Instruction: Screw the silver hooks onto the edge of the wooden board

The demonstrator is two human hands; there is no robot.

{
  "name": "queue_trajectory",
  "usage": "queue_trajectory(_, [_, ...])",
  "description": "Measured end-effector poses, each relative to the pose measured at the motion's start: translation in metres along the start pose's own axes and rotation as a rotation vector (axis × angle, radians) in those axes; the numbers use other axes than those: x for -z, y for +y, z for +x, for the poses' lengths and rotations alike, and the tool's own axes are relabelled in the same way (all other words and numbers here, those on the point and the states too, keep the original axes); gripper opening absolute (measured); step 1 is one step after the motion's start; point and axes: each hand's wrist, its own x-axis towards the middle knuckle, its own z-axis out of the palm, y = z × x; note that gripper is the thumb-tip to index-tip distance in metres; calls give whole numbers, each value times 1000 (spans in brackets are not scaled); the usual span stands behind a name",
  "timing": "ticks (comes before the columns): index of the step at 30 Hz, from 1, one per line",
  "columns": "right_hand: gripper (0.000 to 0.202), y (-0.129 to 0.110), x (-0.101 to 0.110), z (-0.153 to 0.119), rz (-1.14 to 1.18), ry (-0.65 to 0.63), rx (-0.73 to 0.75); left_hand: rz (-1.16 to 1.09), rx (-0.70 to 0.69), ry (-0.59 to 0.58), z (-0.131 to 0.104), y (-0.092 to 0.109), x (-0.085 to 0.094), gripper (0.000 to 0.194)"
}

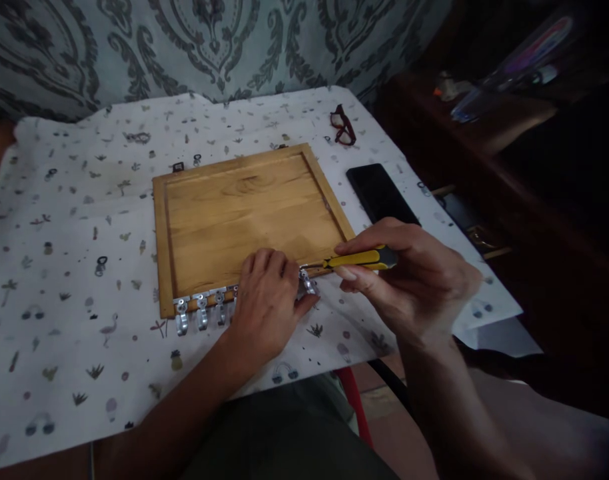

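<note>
A framed wooden board (244, 220) lies flat, with a strip of silver metal hooks (201, 312) along its near edge. My left hand (264, 307) is closed over this near edge, its fingers bent onto the board and its thumb beside the rightmost hook (308, 282). Part of the hook strip is hidden beneath that hand. Between thumb and fingers, my right hand (409, 273) grips a yellow and black screwdriver (357, 259). The screwdriver's shaft points left, its tip by the rightmost hook close to my left fingers; exact contact cannot be made out.
A white patterned cloth (84, 233) covers the table. A black phone (382, 193) lies right of the board, with dark-framed glasses (343, 125) beyond it. Patterned grey fabric (209, 47) rises behind. Dark wooden furniture (484, 173) with a clear plastic item (509, 67) stands at right.
</note>
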Motion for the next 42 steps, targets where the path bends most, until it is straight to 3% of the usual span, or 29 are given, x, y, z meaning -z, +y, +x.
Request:
queue_trajectory(4, [18,-1,-2,2,-14,24,26,8,-11,21,-1,-1,-1,38])
queue_trajectory(10, [16,-1,3,4,9,-47,3,-6,22,-66,1,0,4,39])
queue_trajectory(17, [10,-2,8,-3,8,33,-11,-30,42,-119,3,2,9,39])
queue_trajectory(32, [12,-2,2,-3,-13,69,-37,15,10,-2,0,0,2,33])
queue_trajectory(42, [15,-2,3,-2,-2,27,-1,0,22,-58,0,2,6,36])
